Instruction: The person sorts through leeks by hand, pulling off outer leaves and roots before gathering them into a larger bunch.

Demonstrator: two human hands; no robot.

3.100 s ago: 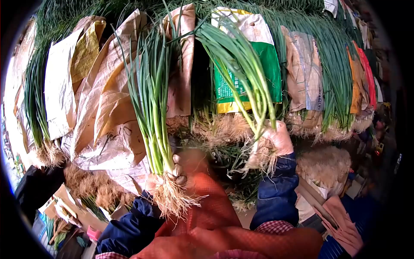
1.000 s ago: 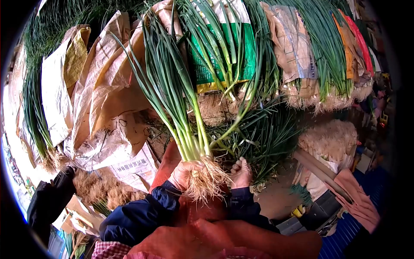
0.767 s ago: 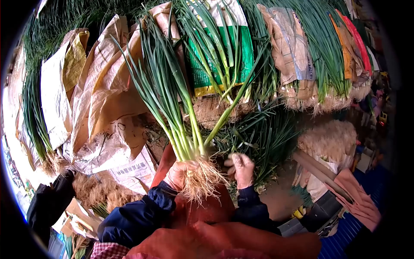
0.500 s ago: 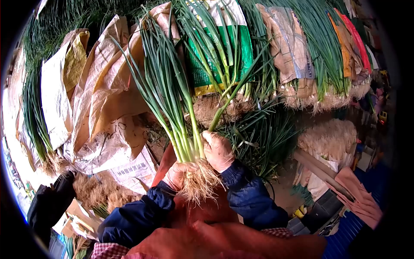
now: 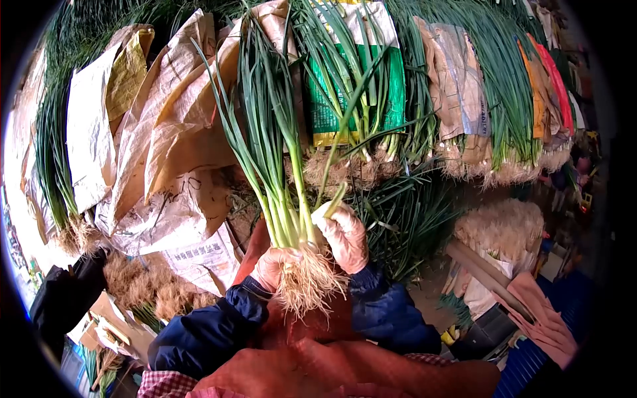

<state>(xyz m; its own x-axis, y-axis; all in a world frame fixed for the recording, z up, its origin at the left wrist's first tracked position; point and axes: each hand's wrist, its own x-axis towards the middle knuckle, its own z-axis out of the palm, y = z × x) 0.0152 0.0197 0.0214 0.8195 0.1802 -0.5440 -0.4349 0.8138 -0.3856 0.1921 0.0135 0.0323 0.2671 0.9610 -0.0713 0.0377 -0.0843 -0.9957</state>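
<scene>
My left hand (image 5: 269,268) is wrapped round the white base of a bunch of green onions (image 5: 273,152). The bunch stands upright before me, its long green leaves pointing away and its pale tangled roots (image 5: 308,286) hanging below the fist. Just right of the stems, my right hand (image 5: 348,243) is closed on a loose onion leaf (image 5: 330,201). The leaf's pale end sticks out by the thumb, and a thin green part trails upward. Whether it is still joined to the bunch is hidden.
Rows of green onions (image 5: 507,99) lie across the far side, partly under sacks (image 5: 186,132) and a green bag (image 5: 391,99). Fallen leaves (image 5: 411,225) are heaped right of my hands. More rooted bundles (image 5: 501,229) lie at the right, beside a wooden bar (image 5: 488,272).
My right hand has turned and moved slightly right, away from the stems, drawing the leaf down with it. My left hand keeps its hold on the bunch. The view has shifted a little.
</scene>
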